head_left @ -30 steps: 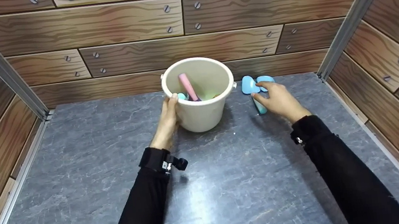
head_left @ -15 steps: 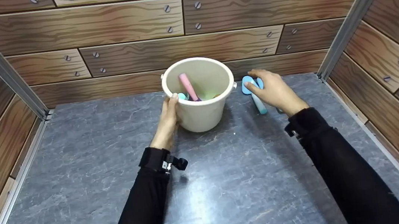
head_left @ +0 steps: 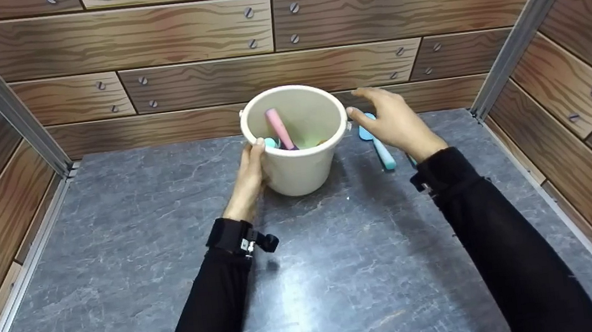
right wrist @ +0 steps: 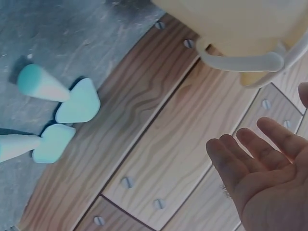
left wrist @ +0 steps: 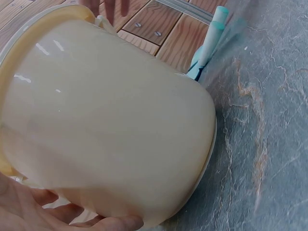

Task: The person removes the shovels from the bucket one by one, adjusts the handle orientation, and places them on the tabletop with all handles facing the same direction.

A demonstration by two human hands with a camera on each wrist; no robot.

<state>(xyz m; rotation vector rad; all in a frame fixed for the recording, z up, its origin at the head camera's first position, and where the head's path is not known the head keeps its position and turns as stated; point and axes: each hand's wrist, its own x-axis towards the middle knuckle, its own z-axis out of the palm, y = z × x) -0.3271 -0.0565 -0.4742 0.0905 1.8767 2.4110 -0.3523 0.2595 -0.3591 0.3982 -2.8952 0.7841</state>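
Note:
A cream bucket stands upright near the back wall with a pink rod-shaped handle and other small colored things inside. My left hand holds its left side, the thumb up at the rim; in the left wrist view the fingers curve against the wall of the bucket. My right hand is beside the right rim, fingers spread and palm bare in the right wrist view. Below it lie two blue toy shovels with teal handles, a nearer shovel and another shovel, partly covered by the hand in the head view.
A wooden-patterned back wall rises close behind the bucket, with a right side wall and a left one in similar planks. The grey marbled floor stretches in front. The bucket's white handle hangs at its side.
My right hand has moved up and left, from over the blue shovels to beside the bucket's right rim. The left hand and the bucket have stayed in place.

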